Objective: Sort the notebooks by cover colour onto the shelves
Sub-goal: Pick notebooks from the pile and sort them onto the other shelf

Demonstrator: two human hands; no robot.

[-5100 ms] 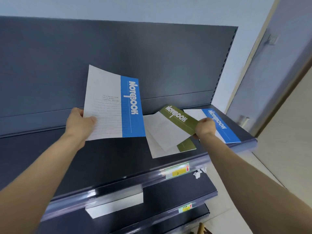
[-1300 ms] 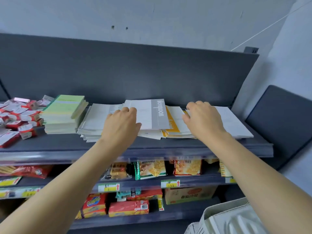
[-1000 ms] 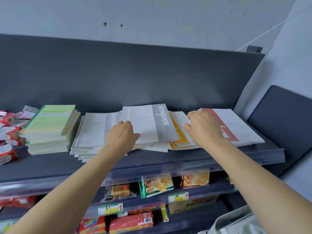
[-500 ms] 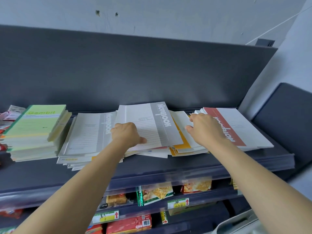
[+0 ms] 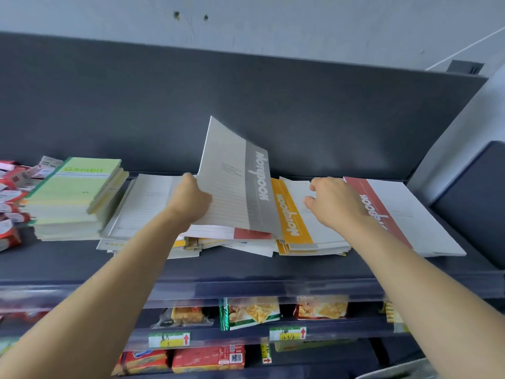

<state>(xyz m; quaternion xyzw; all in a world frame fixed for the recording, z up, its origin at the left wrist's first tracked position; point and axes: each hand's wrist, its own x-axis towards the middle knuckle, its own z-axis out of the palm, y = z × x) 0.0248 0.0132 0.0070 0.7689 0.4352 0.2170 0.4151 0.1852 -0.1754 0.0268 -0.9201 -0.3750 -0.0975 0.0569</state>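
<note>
Mid-frame, the left hand (image 5: pixel 191 205) grasps the tilted grey notebook (image 5: pixel 233 187); the right hand (image 5: pixel 337 205), fingers relaxed, touches the yellow notebook (image 5: pixel 293 218).

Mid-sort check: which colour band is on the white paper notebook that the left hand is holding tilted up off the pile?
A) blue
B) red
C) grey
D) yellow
C: the left hand grips the white paper notebook with the grey band, raised at an angle, while the yellow-banded notebook and the red-banded notebook lie flat beside it.
</note>
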